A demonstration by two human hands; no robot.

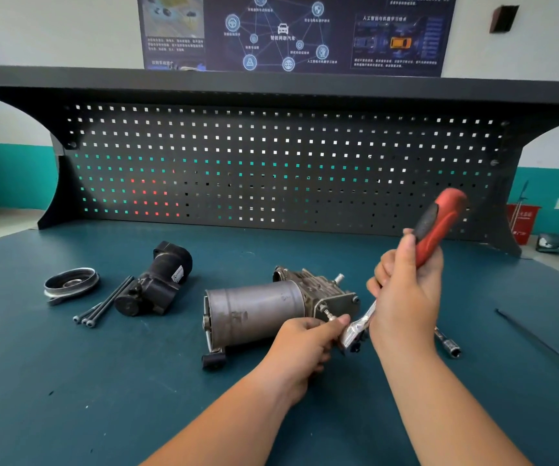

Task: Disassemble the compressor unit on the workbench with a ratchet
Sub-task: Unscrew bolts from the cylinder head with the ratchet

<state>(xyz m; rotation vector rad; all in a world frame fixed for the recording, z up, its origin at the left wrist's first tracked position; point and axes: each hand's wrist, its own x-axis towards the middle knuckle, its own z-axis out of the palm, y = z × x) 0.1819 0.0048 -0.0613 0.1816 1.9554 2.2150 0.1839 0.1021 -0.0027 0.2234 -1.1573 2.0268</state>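
Wrapped firmly around the red-and-black handle of the ratchet, the right hand holds it tilted up and away towards the pegboard. The left hand curls its fingers about the ratchet's chrome head, steadying it where the bit meets a bolt on the cast end of the compressor unit.

That unit lies on its side in the middle of the workbench, its grey motor can pointing left.

Disassembly looks well under way. A black housing, a round metal cover and three long bolts lie well apart to the left, seemingly already stripped off. The cast head and motor can are still joined, so at least this bolt remains, and probably more; whether it is loose yet, I cannot tell.

A socket extension lies just beside the right wrist, and a thin black rod lies farther right.
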